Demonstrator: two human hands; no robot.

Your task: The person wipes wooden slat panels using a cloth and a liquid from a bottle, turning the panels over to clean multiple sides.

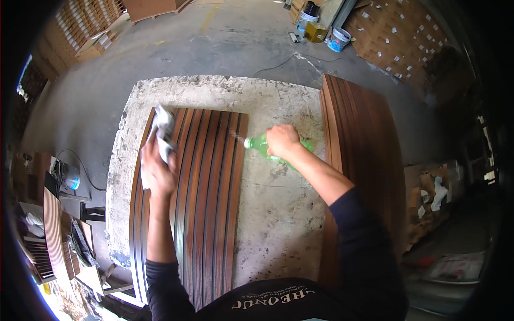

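Note:
My left hand (158, 168) is closed on a white and grey cloth (164, 120), over the far left part of a slatted brown wood panel (206, 176). Motion smears the cloth and the fingers a little. In my right hand (282, 142) is a green plastic bottle (259, 144), tipped sideways with its white cap end toward the panel. A thin spray of clear liquid shows between the cap and the panel's right edge. Dark grooves run lengthwise between the panel's slats. The panel lies on a worn, pale worktable (278, 214).
Along the table's right side stands a stack of brown wood panels (364, 150). Buckets (338, 39) and a yellow can (316, 32) sit on the floor beyond. Another bucket (67, 174) is at left, near leaning slatted boards (56, 230). A cable (278, 67) crosses the floor.

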